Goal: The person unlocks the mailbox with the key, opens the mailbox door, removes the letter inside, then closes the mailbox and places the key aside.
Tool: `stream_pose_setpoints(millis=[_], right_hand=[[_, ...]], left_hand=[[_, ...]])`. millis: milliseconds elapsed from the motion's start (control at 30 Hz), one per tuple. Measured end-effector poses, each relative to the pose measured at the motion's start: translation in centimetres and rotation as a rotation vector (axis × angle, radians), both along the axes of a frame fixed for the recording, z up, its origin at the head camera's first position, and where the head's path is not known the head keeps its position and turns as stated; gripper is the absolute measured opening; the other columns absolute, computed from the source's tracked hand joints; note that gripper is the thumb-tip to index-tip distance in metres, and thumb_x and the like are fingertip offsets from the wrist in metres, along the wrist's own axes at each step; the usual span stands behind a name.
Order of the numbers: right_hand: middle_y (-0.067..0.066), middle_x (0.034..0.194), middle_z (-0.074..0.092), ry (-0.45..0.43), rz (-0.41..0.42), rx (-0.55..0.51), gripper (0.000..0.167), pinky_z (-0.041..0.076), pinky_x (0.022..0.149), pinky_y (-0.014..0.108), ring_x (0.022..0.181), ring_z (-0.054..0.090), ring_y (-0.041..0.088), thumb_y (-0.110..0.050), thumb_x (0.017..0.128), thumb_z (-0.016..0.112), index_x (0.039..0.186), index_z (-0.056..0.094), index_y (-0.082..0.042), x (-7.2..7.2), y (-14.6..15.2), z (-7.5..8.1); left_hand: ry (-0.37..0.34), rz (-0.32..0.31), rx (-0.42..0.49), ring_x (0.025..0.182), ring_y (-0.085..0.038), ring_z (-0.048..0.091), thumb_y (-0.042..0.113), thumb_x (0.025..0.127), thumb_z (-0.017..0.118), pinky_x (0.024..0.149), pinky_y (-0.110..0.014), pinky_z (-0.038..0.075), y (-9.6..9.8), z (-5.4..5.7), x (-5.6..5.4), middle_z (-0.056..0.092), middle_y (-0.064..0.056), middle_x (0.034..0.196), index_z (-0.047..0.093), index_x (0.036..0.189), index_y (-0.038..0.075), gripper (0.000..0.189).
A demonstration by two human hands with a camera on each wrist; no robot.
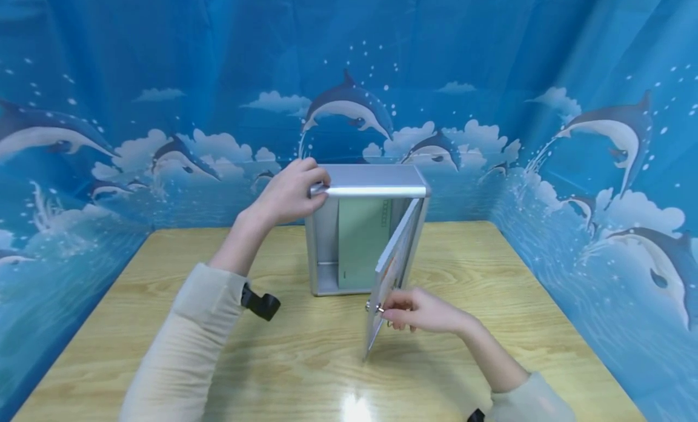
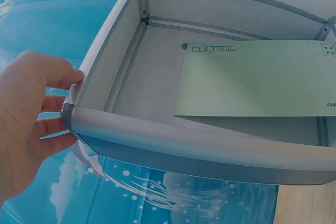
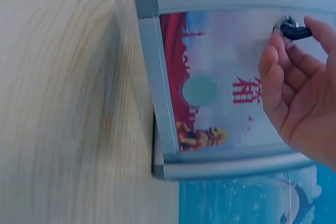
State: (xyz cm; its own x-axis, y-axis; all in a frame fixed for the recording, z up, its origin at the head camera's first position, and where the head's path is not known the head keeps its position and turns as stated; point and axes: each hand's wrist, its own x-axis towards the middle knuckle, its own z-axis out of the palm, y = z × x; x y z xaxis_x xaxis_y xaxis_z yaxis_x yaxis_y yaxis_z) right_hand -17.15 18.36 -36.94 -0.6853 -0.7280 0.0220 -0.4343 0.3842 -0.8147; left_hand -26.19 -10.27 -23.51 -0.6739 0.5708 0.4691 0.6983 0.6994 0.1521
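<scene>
A silver-framed letter box (image 1: pixel 376 178) stands upright on the table with its door (image 1: pixel 397 243) swung open at the right side. Inside leans a pale green envelope (image 2: pixel 252 80), a row of small printed squares along one edge. My left hand (image 1: pixel 294 190) grips the top left corner of the box, thumb and fingertips at its frame (image 2: pixel 79 90). At the door's free edge, my right hand (image 1: pixel 422 310) pinches a black-headed key (image 3: pixel 297 33) in the lock (image 3: pixel 283 24). The door's printed front shows red characters (image 3: pixel 247 90) and a round window (image 3: pixel 200 91).
The wooden table (image 1: pixel 283 361) extends on both sides of the box. A blue curtain (image 1: pixel 245 58) printed with dolphins hangs behind and beside it. A black strap mount (image 1: pixel 262 302) sits at the left sleeve.
</scene>
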Motion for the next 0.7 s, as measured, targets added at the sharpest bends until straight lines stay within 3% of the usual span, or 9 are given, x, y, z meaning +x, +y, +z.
stream_pose_setpoints(millis=[333, 600, 700], right_hand=[[0.019, 0.070, 0.055, -0.156, 0.116, -0.131, 0.018, 0.048, 0.048, 0.028, 0.064, 0.055, 0.006, -0.009, 0.097, 0.044, 0.091, 0.057, 0.002, 0.3, 3.6, -0.3], [0.026, 0.069, 0.053, -0.220, 0.139, -0.230, 0.020, 0.047, 0.044, 0.033, 0.064, 0.057, 0.004, -0.003, 0.097, 0.039, 0.091, 0.056, 0.007, 0.3, 6.9, -1.0], [0.020, 0.068, 0.055, -0.257, 0.133, -0.274, 0.020, 0.047, 0.045, 0.032, 0.066, 0.057, 0.005, -0.001, 0.096, 0.038, 0.093, 0.056, 0.007, 0.4, 7.8, -1.1]], left_hand=[[0.009, -0.001, 0.011, 0.084, -0.023, 0.046, 0.014, 0.089, 0.059, 0.073, -0.036, 0.040, 0.0, 0.0, 0.2, 0.055, -0.007, 0.096, 0.064, 0.099, 0.008, 0.013], [0.009, -0.001, 0.026, 0.087, -0.023, 0.047, 0.013, 0.089, 0.058, 0.075, -0.037, 0.041, -0.1, 0.1, 0.4, 0.055, -0.008, 0.097, 0.063, 0.101, 0.007, 0.015], [0.004, 0.003, 0.033, 0.090, -0.023, 0.048, 0.013, 0.089, 0.058, 0.077, -0.037, 0.042, -0.1, 0.1, 0.5, 0.055, -0.008, 0.099, 0.063, 0.102, 0.006, 0.016]])
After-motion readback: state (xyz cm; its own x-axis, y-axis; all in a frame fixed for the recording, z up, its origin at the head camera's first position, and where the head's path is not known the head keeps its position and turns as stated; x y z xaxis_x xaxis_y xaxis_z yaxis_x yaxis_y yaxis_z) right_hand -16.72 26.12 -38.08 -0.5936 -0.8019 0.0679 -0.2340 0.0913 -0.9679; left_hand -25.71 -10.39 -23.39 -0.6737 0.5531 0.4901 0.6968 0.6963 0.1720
